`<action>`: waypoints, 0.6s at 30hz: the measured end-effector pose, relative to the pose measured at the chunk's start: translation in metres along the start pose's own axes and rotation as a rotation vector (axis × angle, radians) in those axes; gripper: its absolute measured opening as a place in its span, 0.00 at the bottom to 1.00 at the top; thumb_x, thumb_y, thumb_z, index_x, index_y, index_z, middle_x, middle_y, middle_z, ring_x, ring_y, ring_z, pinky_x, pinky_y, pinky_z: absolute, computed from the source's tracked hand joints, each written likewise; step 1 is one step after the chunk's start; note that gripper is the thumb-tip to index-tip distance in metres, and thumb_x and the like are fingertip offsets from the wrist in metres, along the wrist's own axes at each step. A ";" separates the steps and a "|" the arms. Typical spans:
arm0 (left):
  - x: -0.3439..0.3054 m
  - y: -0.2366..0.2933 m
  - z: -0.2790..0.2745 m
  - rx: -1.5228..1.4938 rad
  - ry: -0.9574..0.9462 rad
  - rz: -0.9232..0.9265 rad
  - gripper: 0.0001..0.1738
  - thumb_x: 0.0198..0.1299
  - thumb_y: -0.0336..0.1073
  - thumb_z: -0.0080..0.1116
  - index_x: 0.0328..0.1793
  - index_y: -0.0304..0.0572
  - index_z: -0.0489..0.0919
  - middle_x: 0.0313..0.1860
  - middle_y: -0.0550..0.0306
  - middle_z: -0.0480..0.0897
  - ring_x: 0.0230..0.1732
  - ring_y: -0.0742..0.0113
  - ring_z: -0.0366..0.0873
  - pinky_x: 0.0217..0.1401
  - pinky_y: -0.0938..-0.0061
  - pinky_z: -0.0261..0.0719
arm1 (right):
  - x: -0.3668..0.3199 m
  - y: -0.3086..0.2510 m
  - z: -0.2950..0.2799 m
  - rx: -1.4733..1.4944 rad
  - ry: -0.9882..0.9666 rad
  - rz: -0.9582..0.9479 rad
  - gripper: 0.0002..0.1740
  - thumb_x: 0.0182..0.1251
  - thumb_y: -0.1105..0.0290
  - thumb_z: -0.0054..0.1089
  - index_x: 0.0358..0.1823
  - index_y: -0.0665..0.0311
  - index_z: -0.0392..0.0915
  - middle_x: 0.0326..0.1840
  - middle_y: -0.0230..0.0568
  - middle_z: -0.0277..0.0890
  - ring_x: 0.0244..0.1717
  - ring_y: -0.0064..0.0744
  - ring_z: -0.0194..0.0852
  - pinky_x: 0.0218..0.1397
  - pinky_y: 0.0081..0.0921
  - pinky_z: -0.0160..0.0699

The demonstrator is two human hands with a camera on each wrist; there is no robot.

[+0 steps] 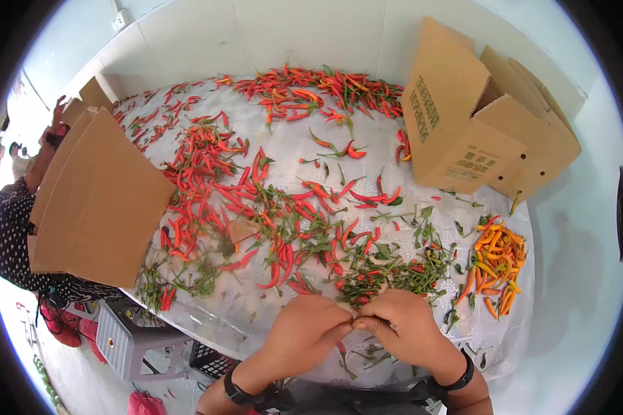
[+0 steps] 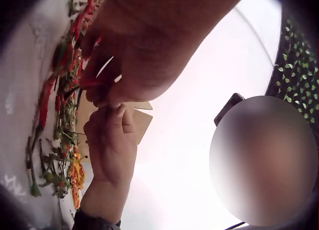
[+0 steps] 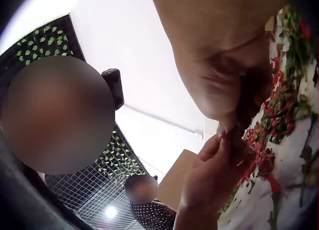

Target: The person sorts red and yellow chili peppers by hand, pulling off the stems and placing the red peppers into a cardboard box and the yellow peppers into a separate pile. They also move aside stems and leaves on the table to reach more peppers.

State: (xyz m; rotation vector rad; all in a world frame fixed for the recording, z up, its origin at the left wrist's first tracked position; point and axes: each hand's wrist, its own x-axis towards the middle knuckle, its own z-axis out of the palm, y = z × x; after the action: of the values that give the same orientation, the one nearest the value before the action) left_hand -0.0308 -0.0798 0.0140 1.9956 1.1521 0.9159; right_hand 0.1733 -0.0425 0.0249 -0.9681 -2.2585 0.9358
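Observation:
Low over the front of the table, my left hand and right hand meet at their fingertips. Both pinch with thumb and forefinger at the same spot. A bit of a red chili pepper shows at the left hand's fingers in the left wrist view; the rest is hidden by the fingers. Just beyond the hands lies a heap of green stems and leaves mixed with red chilies. Loose red chilies spread to the left of it. One chili with a green stem lies below the hands.
Orange chilies form a pile at right. More red chilies cover the left side and the back edge. A cardboard box stands back right, another at the left edge beside a person in dotted clothing. Below is a grey stool.

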 end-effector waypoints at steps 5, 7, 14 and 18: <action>-0.008 -0.002 -0.008 -0.183 -0.143 0.020 0.05 0.61 0.35 0.60 0.38 0.42 0.79 0.30 0.55 0.77 0.35 0.53 0.75 0.39 0.62 0.71 | 0.003 -0.002 -0.006 0.198 -0.232 -0.015 0.05 0.62 0.68 0.61 0.32 0.62 0.78 0.29 0.41 0.75 0.34 0.46 0.74 0.38 0.38 0.72; -0.009 -0.004 -0.009 -0.243 -0.181 0.001 0.06 0.62 0.35 0.59 0.38 0.41 0.79 0.30 0.55 0.77 0.35 0.53 0.74 0.39 0.63 0.71 | 0.003 0.000 -0.004 0.269 -0.271 -0.003 0.06 0.63 0.68 0.60 0.33 0.62 0.78 0.29 0.41 0.75 0.34 0.46 0.74 0.38 0.38 0.71; -0.014 -0.002 -0.015 -0.423 -0.299 -0.014 0.07 0.63 0.36 0.59 0.40 0.40 0.79 0.31 0.52 0.77 0.36 0.52 0.75 0.40 0.64 0.71 | 0.002 0.004 -0.002 0.484 -0.489 0.087 0.08 0.68 0.66 0.54 0.38 0.62 0.80 0.29 0.42 0.75 0.36 0.47 0.75 0.41 0.36 0.73; -0.028 -0.007 -0.020 -0.393 -0.355 0.025 0.07 0.62 0.35 0.60 0.41 0.40 0.79 0.33 0.52 0.79 0.37 0.52 0.76 0.40 0.64 0.72 | 0.004 0.005 -0.004 0.326 -0.542 0.024 0.07 0.65 0.67 0.56 0.37 0.61 0.81 0.29 0.42 0.76 0.37 0.47 0.76 0.42 0.38 0.74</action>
State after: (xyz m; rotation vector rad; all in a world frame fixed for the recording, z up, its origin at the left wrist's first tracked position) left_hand -0.0605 -0.0979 0.0122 1.7585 0.6906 0.6986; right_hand 0.1755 -0.0357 0.0240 -0.6493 -2.3973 1.6772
